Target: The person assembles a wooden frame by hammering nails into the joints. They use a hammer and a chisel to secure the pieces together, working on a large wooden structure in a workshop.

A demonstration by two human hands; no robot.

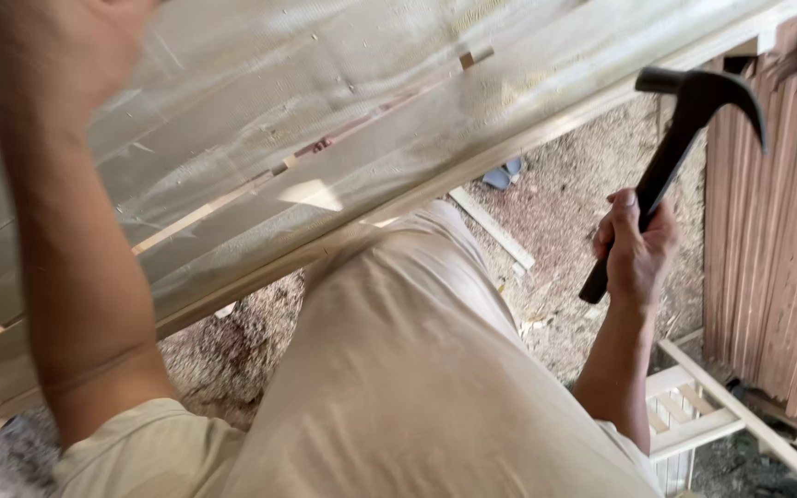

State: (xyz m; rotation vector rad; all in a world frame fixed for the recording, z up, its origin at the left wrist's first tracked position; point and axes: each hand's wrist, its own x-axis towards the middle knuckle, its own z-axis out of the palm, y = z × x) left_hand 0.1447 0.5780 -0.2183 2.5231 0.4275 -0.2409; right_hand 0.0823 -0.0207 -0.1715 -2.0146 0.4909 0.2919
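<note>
- Sawdust-strewn ground (565, 221) lies below, with stacked reddish wooden slats (777, 249) on the right.
- Right hand (636, 254) is clenched around a black claw hammer (671, 152), raised beside the slats.
- Left hand (57, 46) rests on a pale panel (325, 111); its grip is blurred, cannot tell.

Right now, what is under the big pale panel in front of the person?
Under the panel's lower edge, sawdust-covered ground shows, with a loose wooden strip and a small grey thing. The panel and the person's pale trousers cover everything farther under it.
</note>
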